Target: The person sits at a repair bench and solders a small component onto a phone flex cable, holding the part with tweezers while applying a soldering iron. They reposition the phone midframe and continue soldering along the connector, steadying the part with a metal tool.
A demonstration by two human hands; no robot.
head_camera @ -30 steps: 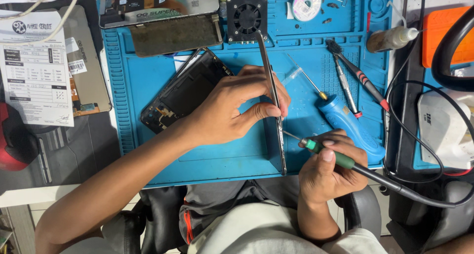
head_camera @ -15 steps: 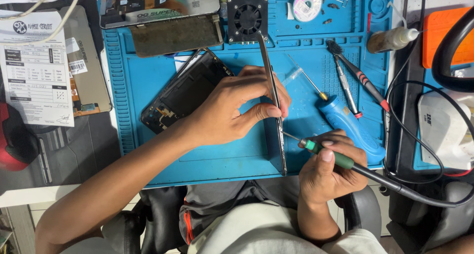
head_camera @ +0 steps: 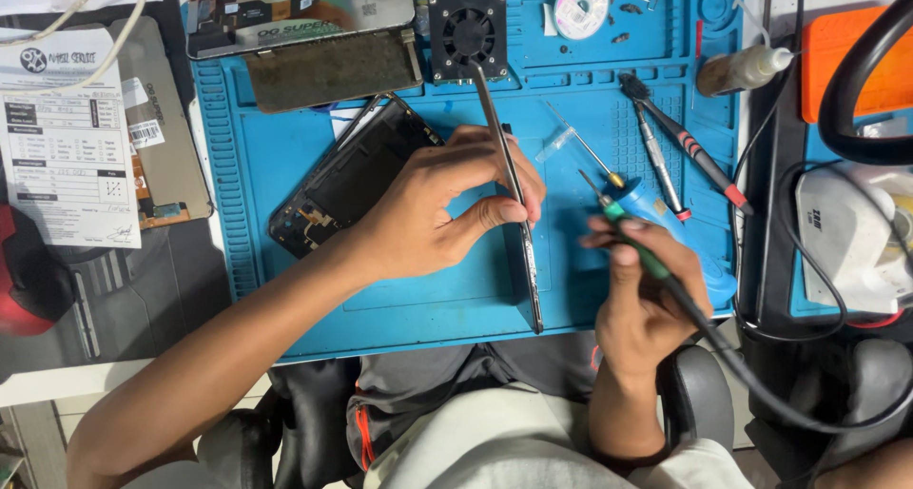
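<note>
Centrally: left hand pinches a thin phone panel on edge; right hand grips a green soldering iron just beside it.

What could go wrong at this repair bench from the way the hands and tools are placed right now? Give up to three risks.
1. The right hand holds a corded soldering iron with its tip close to the left hand; a slip might burn the fingers.
2. The left hand props a thin phone panel on its edge, so it could tip or crack.
3. The iron's cable trails off the blue mat and might snag.
</note>
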